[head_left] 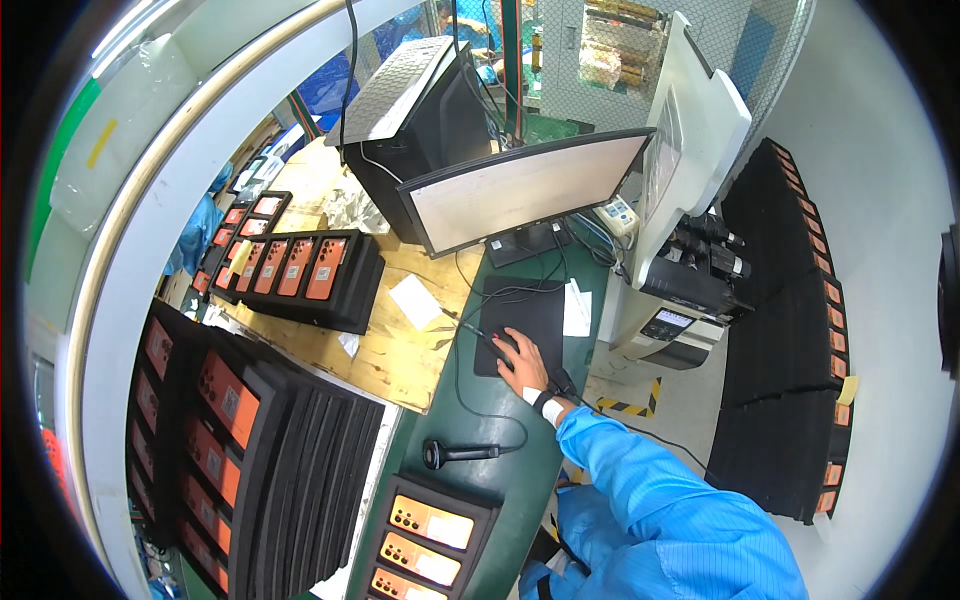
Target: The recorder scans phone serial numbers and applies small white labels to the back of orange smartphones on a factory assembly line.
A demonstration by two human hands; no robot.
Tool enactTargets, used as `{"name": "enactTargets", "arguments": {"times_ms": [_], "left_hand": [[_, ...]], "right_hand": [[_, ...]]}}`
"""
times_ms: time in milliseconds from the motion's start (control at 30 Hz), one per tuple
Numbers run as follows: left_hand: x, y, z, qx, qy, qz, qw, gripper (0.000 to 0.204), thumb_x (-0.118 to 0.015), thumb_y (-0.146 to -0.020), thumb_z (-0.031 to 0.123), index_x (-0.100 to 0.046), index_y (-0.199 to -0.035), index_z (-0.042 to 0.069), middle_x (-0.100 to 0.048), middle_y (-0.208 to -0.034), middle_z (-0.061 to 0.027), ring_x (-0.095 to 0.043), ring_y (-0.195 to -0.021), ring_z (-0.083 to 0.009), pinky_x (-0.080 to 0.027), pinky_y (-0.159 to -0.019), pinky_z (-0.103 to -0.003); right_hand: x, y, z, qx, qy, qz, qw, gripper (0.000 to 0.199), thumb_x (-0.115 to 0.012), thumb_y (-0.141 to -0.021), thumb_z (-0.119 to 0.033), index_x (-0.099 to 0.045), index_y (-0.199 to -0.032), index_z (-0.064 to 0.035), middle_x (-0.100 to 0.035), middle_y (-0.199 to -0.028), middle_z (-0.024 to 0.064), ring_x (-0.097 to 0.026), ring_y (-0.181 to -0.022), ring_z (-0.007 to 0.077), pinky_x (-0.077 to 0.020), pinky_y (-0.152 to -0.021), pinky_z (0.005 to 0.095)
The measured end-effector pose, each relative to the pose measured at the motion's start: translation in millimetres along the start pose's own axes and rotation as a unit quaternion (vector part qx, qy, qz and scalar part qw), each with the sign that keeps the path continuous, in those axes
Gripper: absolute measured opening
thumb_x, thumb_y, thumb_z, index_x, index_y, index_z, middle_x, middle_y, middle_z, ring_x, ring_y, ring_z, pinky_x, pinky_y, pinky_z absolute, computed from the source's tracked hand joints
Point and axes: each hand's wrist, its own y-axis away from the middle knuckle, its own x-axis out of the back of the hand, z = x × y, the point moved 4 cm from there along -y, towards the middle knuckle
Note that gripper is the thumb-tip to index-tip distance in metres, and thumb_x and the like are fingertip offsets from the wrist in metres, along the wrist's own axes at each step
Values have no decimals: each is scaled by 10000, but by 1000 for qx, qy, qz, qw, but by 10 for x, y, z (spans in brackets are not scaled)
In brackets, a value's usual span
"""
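Note:
My right hand [522, 364] rests palm down over a dark computer mouse [492, 344], fingers curved round it. Most of the mouse is hidden under the hand; its cable runs off to the upper left. Beneath both lies a black mouse pad [519, 306] on the green bench top. A blue sleeve [625, 455] and a dark wrist strap [543, 402] cover that arm. My left hand is out of sight. Beyond the pad stands a monitor [530, 190] with a pale screen. Nearer to me, a black handheld barcode scanner [460, 453] lies on its side, its cord looping toward the pad.
Black foam trays with orange phone back covers lie at front [425, 540], in a tall stack at left [300, 480] and on the wooden board [325, 270]. More trays [785, 330] stand along the right. A white microscope-like machine [680, 290] is beside the bench. White papers [415, 301] lie about.

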Motion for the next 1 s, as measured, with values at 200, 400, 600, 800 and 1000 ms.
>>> {"name": "enactTargets", "arguments": {"times_ms": [200, 400, 600, 800, 1000], "left_hand": [[-14, -5, 7, -7, -7, -5, 1000, 563, -616, -973, 414, -518, -1426, 94, -663, -1231, -220, -684, -1043, -394, -569, -887, -448], [-22, -18, -8, -11, -13, -7, 1000, 565, -615, -973, 413, -516, -1426, 90, -661, -1234, -222, -682, -1046, -397, -568, -889, -450], [-28, -20, -19, -17, -23, -8, 1000, 567, -614, -974, 412, -515, -1427, 86, -659, -1237, -223, -680, -1049, -400, -568, -890, -453], [-23, -30, -17, -19, -27, -6, 999, 569, -613, -975, 411, -513, -1427, 82, -658, -1240, -225, -678, -1052, -404, -567, -892, -455], [-6, -9, -33, -25, -39, -5, 999, 570, -612, -975, 411, -511, -1428, 78, -656, -1242, -226, -677, -1054, -407, -567, -893, -457]], "right_hand": [[13, 0, -17, 13, 2, 1, 1000, 500, -686, -851, -137, -616, -1346, -141, -466, -1477, 145, -452, -1349, 355, -387, -1103, 446], [27, -4, -30, 24, -1, -2, 1000, 504, -689, -850, -131, -616, -1349, -134, -470, -1480, 132, -461, -1347, 345, -382, -1107, 443], [28, 4, -34, 25, 0, -4, 1000, 516, -692, -852, -135, -605, -1360, -133, -471, -1477, 135, -467, -1346, 339, -380, -1108, 448], [27, 2, -32, 20, 3, -4, 1000, 517, -691, -856, -142, -602, -1365, -140, -473, -1474, 135, -478, -1335, 337, -387, -1098, 450], [11, 2, -22, 23, 8, -3, 1000, 513, -689, -860, -150, -603, -1366, -146, -476, -1472, 135, -481, -1333, 335, -389, -1097, 452]]}}
